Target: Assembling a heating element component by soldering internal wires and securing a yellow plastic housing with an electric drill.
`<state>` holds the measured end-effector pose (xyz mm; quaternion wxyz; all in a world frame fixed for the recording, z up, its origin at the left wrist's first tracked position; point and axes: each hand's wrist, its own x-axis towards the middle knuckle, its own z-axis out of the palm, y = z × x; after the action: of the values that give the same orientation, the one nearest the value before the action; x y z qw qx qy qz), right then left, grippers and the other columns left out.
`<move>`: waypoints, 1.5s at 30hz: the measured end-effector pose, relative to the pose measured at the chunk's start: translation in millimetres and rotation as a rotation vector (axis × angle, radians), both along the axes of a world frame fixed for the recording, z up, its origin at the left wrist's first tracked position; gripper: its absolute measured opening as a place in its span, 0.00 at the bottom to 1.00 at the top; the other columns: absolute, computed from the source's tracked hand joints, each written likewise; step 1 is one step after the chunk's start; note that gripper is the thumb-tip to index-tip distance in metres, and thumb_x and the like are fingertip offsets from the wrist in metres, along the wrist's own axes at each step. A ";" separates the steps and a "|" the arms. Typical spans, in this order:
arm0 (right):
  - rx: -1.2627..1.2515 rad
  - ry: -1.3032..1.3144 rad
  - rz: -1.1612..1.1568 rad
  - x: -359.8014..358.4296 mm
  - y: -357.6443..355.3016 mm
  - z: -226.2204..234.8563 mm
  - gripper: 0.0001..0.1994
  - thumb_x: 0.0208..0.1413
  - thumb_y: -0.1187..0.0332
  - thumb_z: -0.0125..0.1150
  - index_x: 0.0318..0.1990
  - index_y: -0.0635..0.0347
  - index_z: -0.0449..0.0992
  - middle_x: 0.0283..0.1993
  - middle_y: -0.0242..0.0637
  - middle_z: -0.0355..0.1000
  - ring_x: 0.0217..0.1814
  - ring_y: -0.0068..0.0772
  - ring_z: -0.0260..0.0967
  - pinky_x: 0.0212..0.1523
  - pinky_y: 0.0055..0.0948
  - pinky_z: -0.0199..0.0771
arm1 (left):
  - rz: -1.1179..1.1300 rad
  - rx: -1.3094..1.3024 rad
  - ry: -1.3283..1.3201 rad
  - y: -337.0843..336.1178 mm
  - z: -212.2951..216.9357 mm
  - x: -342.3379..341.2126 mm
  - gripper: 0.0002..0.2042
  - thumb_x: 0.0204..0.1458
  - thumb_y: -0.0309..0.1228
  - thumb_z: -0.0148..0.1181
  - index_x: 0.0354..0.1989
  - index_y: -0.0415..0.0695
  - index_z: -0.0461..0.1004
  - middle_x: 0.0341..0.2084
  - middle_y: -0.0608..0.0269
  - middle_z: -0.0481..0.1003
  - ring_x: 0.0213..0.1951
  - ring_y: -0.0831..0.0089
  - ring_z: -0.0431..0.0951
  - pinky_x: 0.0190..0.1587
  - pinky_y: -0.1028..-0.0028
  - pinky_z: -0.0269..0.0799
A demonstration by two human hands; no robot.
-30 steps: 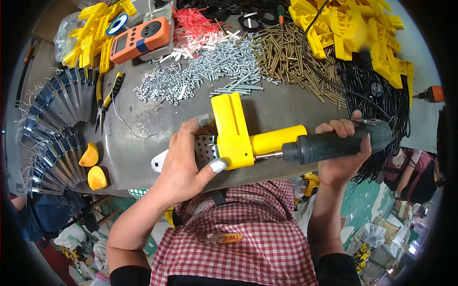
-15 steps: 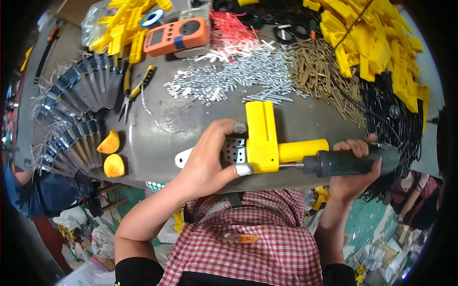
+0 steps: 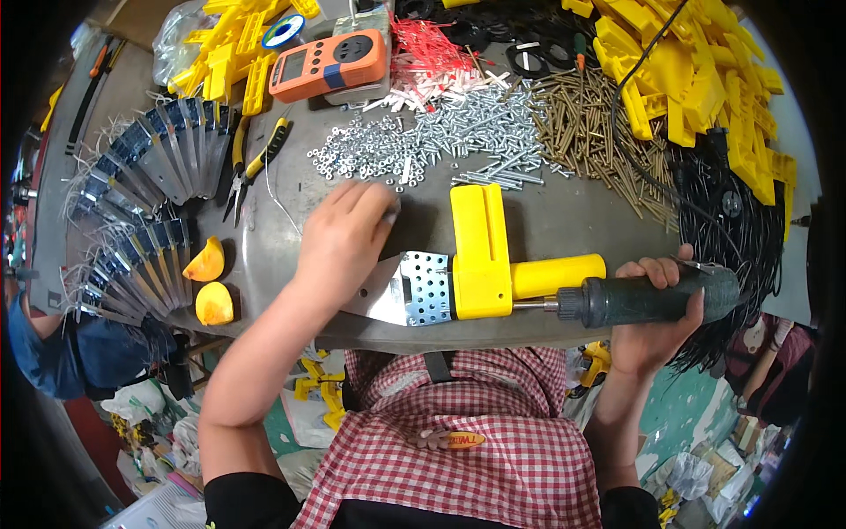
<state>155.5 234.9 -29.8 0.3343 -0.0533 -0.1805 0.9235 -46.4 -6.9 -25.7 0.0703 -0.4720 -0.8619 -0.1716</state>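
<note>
My right hand [image 3: 656, 304] is wrapped round a dark power screwdriver [image 3: 617, 301], whose bit meets the lower right side of a yellow plastic housing [image 3: 483, 256]. The housing lies on the table with a yellow handle [image 3: 560, 275] jutting right. From its left side sticks a perforated metal guard [image 3: 429, 288] with a pointed flat metal plate [image 3: 383, 295]. Above that plate, my left hand [image 3: 345, 231] has its fingers curled together just below a heap of small metal nuts [image 3: 352, 152]. Whatever its fingertips hold is hidden.
Silver screws [image 3: 485, 132] and long brass-coloured screws [image 3: 586, 132] lie behind. Yellow housings [image 3: 705, 79] are piled far right above black cables [image 3: 723, 212]. An orange meter [image 3: 330, 66], pliers [image 3: 251, 163], metal blades with wires [image 3: 141, 256] and cut fruit [image 3: 213, 304] occupy the left.
My left hand has let go of the metal guard and housing and moved up and left to the nuts. The right hand and screwdriver have stayed nearly in place.
</note>
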 end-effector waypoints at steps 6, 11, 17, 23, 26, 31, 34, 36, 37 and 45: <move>0.000 -0.061 -0.038 -0.9 -3.2 1.4 0.24 0.56 0.60 0.53 0.58 0.57 0.60 0.35 0.30 0.61 0.40 0.26 0.57 0.53 0.34 0.55 | 0.060 0.369 -0.614 -25.2 1.0 81.1 0.08 0.42 0.20 0.61 0.27 0.42 0.67 0.30 0.62 0.78 0.37 0.69 0.72 0.44 0.70 0.66; -0.005 -0.076 -0.044 0.1 -1.0 0.9 0.21 0.56 0.61 0.53 0.55 0.57 0.62 0.34 0.30 0.61 0.40 0.26 0.57 0.53 0.34 0.56 | 0.080 0.466 -0.596 -24.1 -11.7 87.2 0.09 0.41 0.19 0.61 0.27 0.42 0.67 0.31 0.61 0.78 0.35 0.70 0.71 0.43 0.71 0.64; -0.022 -0.057 -0.029 -0.3 -1.3 1.7 0.19 0.53 0.62 0.55 0.51 0.57 0.63 0.33 0.29 0.60 0.39 0.25 0.58 0.52 0.33 0.57 | 0.045 0.488 -0.579 -23.3 -14.6 87.7 0.09 0.41 0.18 0.61 0.27 0.42 0.67 0.30 0.60 0.78 0.33 0.70 0.71 0.41 0.71 0.65; -0.070 -0.075 -0.034 -1.3 -5.0 4.0 0.19 0.53 0.62 0.55 0.51 0.56 0.63 0.33 0.29 0.61 0.39 0.24 0.59 0.51 0.33 0.57 | 0.019 0.535 -0.582 -21.0 -17.0 87.6 0.08 0.41 0.18 0.61 0.28 0.42 0.68 0.30 0.62 0.77 0.32 0.71 0.71 0.38 0.71 0.65; -0.078 -0.086 -0.026 -2.4 -10.1 8.2 0.18 0.53 0.62 0.55 0.50 0.55 0.63 0.33 0.28 0.61 0.39 0.24 0.59 0.51 0.32 0.58 | 0.175 0.489 -0.538 -19.9 -16.0 89.7 0.13 0.32 0.19 0.62 0.29 0.41 0.69 0.28 0.58 0.74 0.30 0.62 0.71 0.35 0.68 0.65; -0.117 -0.082 -0.043 -0.4 -13.2 3.1 0.17 0.53 0.61 0.54 0.49 0.53 0.63 0.34 0.27 0.62 0.39 0.24 0.60 0.51 0.32 0.58 | -0.052 0.376 -0.316 -17.9 -13.5 82.4 0.15 0.29 0.18 0.60 0.31 0.40 0.69 0.23 0.57 0.67 0.27 0.58 0.66 0.30 0.65 0.62; -0.073 -0.101 -0.063 0.2 -16.5 4.2 0.17 0.53 0.61 0.54 0.49 0.53 0.63 0.34 0.27 0.62 0.39 0.23 0.60 0.51 0.32 0.58 | -0.064 0.397 -0.311 -14.4 -15.5 85.7 0.14 0.30 0.17 0.60 0.30 0.39 0.68 0.21 0.56 0.65 0.24 0.57 0.64 0.28 0.65 0.60; -0.075 -0.084 -0.059 -2.2 -16.5 3.2 0.17 0.53 0.61 0.54 0.49 0.52 0.63 0.34 0.26 0.62 0.39 0.23 0.60 0.51 0.32 0.58 | -0.065 0.404 -0.307 -12.5 -17.0 86.9 0.14 0.30 0.17 0.59 0.30 0.39 0.68 0.21 0.55 0.64 0.24 0.57 0.64 0.27 0.64 0.60; -0.077 -0.069 -0.058 -2.9 -15.8 2.7 0.17 0.53 0.60 0.54 0.48 0.52 0.63 0.34 0.26 0.62 0.39 0.23 0.60 0.50 0.32 0.58 | -0.060 0.407 -0.280 -10.9 -17.8 87.4 0.14 0.29 0.16 0.58 0.29 0.38 0.68 0.20 0.55 0.64 0.24 0.57 0.63 0.27 0.64 0.59; -0.089 0.056 -0.046 -3.9 -11.8 1.0 0.17 0.52 0.59 0.55 0.48 0.52 0.65 0.31 0.27 0.63 0.36 0.25 0.60 0.50 0.33 0.59 | -0.001 0.367 -0.249 -8.7 -21.3 93.1 0.15 0.30 0.19 0.56 0.33 0.39 0.70 0.26 0.52 0.67 0.30 0.50 0.68 0.40 0.58 0.65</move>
<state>151.6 223.1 -28.9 0.3576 -0.0464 -0.1284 0.9239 46.7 -15.6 -47.0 0.0480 -0.4266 -0.8181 -0.3826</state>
